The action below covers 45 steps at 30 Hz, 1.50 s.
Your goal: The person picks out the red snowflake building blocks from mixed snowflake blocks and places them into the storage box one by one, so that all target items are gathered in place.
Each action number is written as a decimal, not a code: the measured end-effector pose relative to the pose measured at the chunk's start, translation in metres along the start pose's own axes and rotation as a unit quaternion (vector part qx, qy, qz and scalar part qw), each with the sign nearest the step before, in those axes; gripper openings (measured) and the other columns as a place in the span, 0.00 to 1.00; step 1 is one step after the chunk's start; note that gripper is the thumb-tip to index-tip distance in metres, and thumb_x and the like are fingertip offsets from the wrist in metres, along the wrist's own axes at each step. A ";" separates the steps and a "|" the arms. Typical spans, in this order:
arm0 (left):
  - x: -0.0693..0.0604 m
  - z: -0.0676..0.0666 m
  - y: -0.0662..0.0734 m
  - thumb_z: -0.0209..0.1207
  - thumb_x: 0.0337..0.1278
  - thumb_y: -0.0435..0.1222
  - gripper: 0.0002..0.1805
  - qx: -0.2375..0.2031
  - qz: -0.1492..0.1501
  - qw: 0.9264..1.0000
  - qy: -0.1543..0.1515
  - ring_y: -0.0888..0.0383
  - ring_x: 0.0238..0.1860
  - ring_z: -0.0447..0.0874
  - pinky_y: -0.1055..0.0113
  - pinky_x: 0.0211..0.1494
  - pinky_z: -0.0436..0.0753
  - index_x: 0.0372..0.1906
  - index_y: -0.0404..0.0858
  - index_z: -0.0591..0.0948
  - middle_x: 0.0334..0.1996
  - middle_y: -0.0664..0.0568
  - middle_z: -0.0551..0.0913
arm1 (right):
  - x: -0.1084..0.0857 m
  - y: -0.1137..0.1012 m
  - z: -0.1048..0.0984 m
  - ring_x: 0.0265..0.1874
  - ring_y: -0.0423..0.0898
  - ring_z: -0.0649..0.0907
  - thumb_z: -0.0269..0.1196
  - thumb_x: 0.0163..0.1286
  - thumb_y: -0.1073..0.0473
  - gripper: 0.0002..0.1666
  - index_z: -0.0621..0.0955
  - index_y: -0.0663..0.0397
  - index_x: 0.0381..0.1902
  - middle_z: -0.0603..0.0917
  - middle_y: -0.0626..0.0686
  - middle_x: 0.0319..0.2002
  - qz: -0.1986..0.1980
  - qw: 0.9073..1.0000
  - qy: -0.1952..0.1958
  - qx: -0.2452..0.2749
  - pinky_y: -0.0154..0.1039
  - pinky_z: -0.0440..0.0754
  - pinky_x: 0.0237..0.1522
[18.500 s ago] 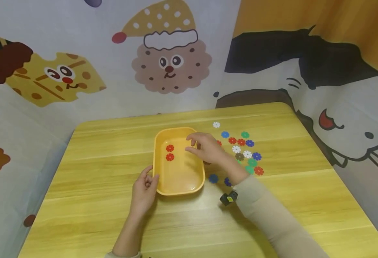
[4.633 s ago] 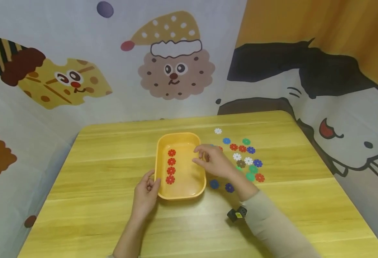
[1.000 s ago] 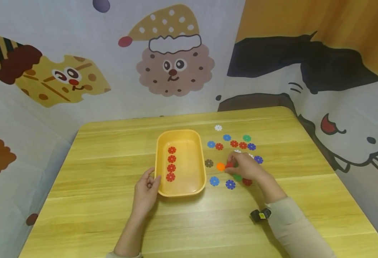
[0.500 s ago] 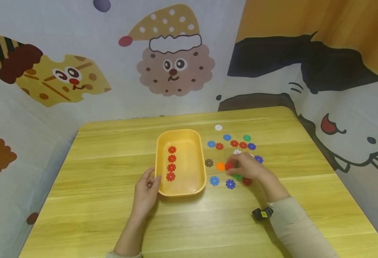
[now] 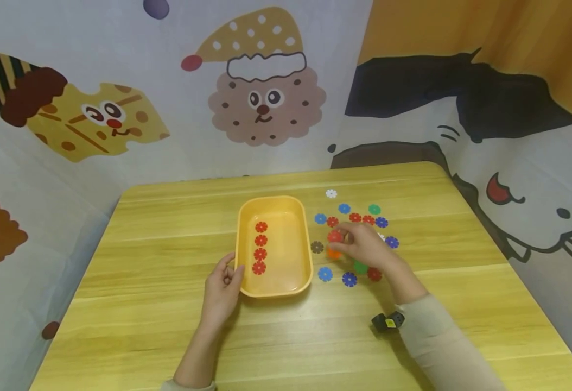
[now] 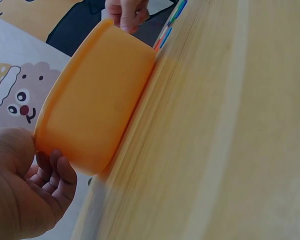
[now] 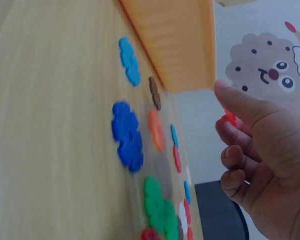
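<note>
An orange-yellow tray (image 5: 274, 295) lies on the table, with several red flower-shaped discs (image 5: 260, 240) in a column along its left side. My left hand (image 5: 221, 290) grips the tray's left rim between thumb and fingers; in the left wrist view the same hand (image 6: 30, 185) is at the tray's outer wall (image 6: 95, 100). To the right of the tray, my right hand (image 5: 366, 245) pinches a red disc (image 5: 335, 236) above the table, over an orange disc (image 5: 334, 253). The right wrist view shows that hand (image 7: 270, 145) with the red disc (image 7: 230, 118) partly hidden by its thumb.
Right of the tray lie several loose discs: brown (image 5: 317, 247), light blue (image 5: 325, 274), dark blue (image 5: 349, 279), green (image 5: 374, 209), white (image 5: 331, 194) and red (image 5: 374, 275). Some are hidden under my right hand. A patterned cloth (image 5: 169, 157) hangs behind the wooden table (image 5: 159, 239).
My right hand has lifted the red disc off the table and moved it left, toward the tray. The left hand stays on the rim. Earlier the tray's column grew from two red discs to several.
</note>
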<state>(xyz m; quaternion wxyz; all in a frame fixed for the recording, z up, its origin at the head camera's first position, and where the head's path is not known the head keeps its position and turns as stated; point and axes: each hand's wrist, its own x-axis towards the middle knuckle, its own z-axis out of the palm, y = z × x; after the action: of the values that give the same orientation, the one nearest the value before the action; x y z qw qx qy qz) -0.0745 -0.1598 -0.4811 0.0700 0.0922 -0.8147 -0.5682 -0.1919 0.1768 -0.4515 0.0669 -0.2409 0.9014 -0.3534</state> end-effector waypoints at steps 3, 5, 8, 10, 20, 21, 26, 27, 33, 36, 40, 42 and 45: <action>0.000 0.000 0.000 0.59 0.71 0.33 0.24 -0.002 0.000 1.000 0.000 0.63 0.21 0.67 0.73 0.22 0.68 0.67 0.31 0.74 0.24 0.50 0.72 | 0.004 -0.006 0.002 0.21 0.42 0.77 0.72 0.66 0.53 0.25 0.83 0.60 0.56 0.85 0.48 0.35 -0.026 1.000 0.013 0.004 0.36 0.79 0.23; 0.000 0.000 0.000 0.59 0.71 0.34 0.24 -0.004 0.000 1.000 0.000 0.63 0.21 0.66 0.73 0.22 0.68 0.67 0.31 0.74 0.24 0.50 0.72 | 0.008 -0.011 0.003 0.20 0.42 0.76 0.72 0.65 0.53 0.24 0.84 0.59 0.55 0.86 0.47 0.37 -0.043 0.999 0.023 0.006 0.35 0.77 0.22; 0.000 0.000 0.001 0.59 0.71 0.34 0.24 -0.010 0.000 1.000 -0.002 0.63 0.21 0.67 0.73 0.22 0.68 0.67 0.31 0.74 0.24 0.50 0.72 | 0.013 -0.021 0.005 0.19 0.43 0.73 0.73 0.64 0.54 0.22 0.85 0.59 0.52 0.85 0.47 0.36 -0.065 0.997 0.026 0.007 0.35 0.74 0.21; 0.000 0.000 0.000 0.59 0.71 0.34 0.24 -0.014 -0.001 1.000 -0.003 0.63 0.21 0.67 0.73 0.22 0.68 0.67 0.32 0.74 0.24 0.50 0.72 | 0.016 -0.028 0.007 0.19 0.43 0.72 0.73 0.64 0.53 0.21 0.85 0.58 0.51 0.84 0.46 0.33 -0.070 0.997 0.022 0.007 0.35 0.73 0.21; -0.002 0.000 0.000 0.59 0.71 0.34 0.24 -0.018 0.001 1.000 0.001 0.63 0.21 0.67 0.73 0.22 0.68 0.67 0.32 0.74 0.24 0.49 0.72 | 0.026 -0.060 0.026 0.22 0.40 0.77 0.72 0.65 0.51 0.25 0.83 0.60 0.55 0.83 0.46 0.32 -0.086 0.996 -0.013 0.007 0.36 0.80 0.30; -0.002 0.000 0.000 0.59 0.71 0.34 0.23 -0.018 0.002 1.000 0.001 0.63 0.21 0.67 0.73 0.22 0.68 0.67 0.32 0.74 0.24 0.49 0.72 | 0.027 -0.063 0.028 0.22 0.40 0.77 0.72 0.65 0.51 0.25 0.83 0.60 0.55 0.83 0.46 0.32 -0.088 0.996 -0.016 0.006 0.36 0.81 0.30; -0.002 0.002 -0.001 0.59 0.71 0.34 0.23 -0.016 0.004 1.000 0.001 0.63 0.21 0.66 0.73 0.22 0.68 0.67 0.31 0.74 0.24 0.50 0.72 | 0.030 -0.073 0.039 0.22 0.38 0.76 0.72 0.65 0.50 0.24 0.84 0.57 0.54 0.83 0.45 0.34 -0.100 0.995 -0.026 -0.010 0.35 0.79 0.30; -0.002 0.002 -0.001 0.59 0.71 0.34 0.23 -0.015 0.004 1.000 0.002 0.63 0.21 0.66 0.73 0.22 0.68 0.67 0.31 0.74 0.24 0.50 0.72 | 0.031 -0.075 0.041 0.22 0.38 0.76 0.72 0.65 0.50 0.23 0.84 0.57 0.54 0.84 0.45 0.34 -0.104 0.994 -0.027 -0.012 0.35 0.79 0.29; -0.001 0.002 0.000 0.59 0.72 0.34 0.24 -0.009 -0.005 1.000 0.001 0.63 0.21 0.67 0.73 0.22 0.69 0.68 0.31 0.74 0.24 0.49 0.72 | 0.033 -0.081 0.050 0.27 0.41 0.80 0.74 0.63 0.52 0.19 0.85 0.55 0.48 0.84 0.43 0.32 -0.144 0.989 -0.021 -0.030 0.33 0.80 0.34; -0.001 0.002 0.000 0.59 0.72 0.34 0.24 -0.006 -0.008 1.000 0.000 0.62 0.21 0.67 0.73 0.22 0.69 0.68 0.31 0.73 0.25 0.49 0.72 | 0.035 -0.084 0.054 0.31 0.43 0.83 0.74 0.63 0.53 0.17 0.86 0.54 0.46 0.84 0.43 0.32 -0.162 0.986 -0.013 -0.040 0.34 0.81 0.39; -0.001 0.002 0.001 0.58 0.72 0.34 0.24 -0.006 -0.010 1.000 0.000 0.62 0.21 0.68 0.73 0.22 0.70 0.68 0.31 0.73 0.25 0.49 0.73 | 0.038 -0.089 0.058 0.34 0.40 0.83 0.74 0.63 0.53 0.17 0.86 0.54 0.47 0.86 0.44 0.34 -0.173 0.984 -0.018 -0.049 0.36 0.82 0.42; -0.001 0.001 0.001 0.58 0.72 0.35 0.24 -0.007 -0.010 1.000 0.001 0.63 0.21 0.68 0.73 0.22 0.70 0.68 0.32 0.73 0.25 0.49 0.73 | 0.039 -0.093 0.061 0.35 0.39 0.82 0.74 0.63 0.52 0.19 0.86 0.54 0.49 0.86 0.45 0.36 -0.172 0.983 -0.029 -0.053 0.36 0.81 0.44; -0.001 0.001 0.002 0.59 0.72 0.34 0.24 -0.007 -0.007 1.000 0.003 0.63 0.21 0.68 0.72 0.22 0.70 0.68 0.32 0.74 0.25 0.49 0.73 | 0.041 -0.098 0.065 0.38 0.40 0.83 0.74 0.64 0.51 0.22 0.85 0.56 0.51 0.87 0.46 0.40 -0.159 0.984 -0.050 -0.059 0.37 0.82 0.46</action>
<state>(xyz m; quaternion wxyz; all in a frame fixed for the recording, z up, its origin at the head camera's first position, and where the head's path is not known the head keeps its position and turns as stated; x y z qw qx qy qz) -0.0740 -0.1579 -0.4800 0.0688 0.0990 -0.8100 -0.5739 -0.1712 0.0555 -0.4326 0.0408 -0.4019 0.8666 -0.2930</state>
